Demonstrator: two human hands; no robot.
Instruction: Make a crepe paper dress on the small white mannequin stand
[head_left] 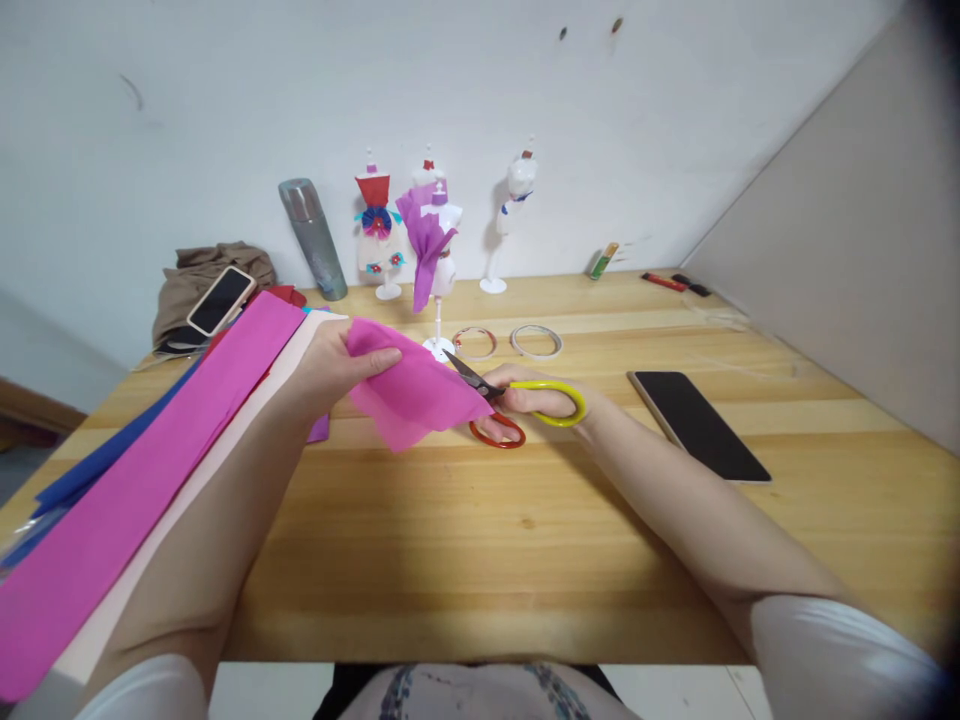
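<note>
Since the left hand (326, 362) has its thumb flat on top of the pink sheet (412, 395), I'd call that a light pinch; the fingers underneath are hidden, so I can't tell how they sit. The right hand (544, 403) is gripping the scissors (466, 372) by the yellow and red loops, blades pointing at the sheet's edge. Can't tell if they're biting into it.

The sheet is up off the table (480, 560), between both hands, just this side of the nearest dress form (445, 272). That form wears a loose purple cloth (429, 250). As for progress, I'd say partway: the left form (375, 250) looks the most finished, with its red top and blue rosette, while the right form (521, 180) is mostly white. The pink piece isn't on any form, and its trimming doesn't look done to me.

Further out: two rings of tape (560, 343), a dark phone (697, 425) on the right, and long strips (150, 480) beside the left arm.
</note>
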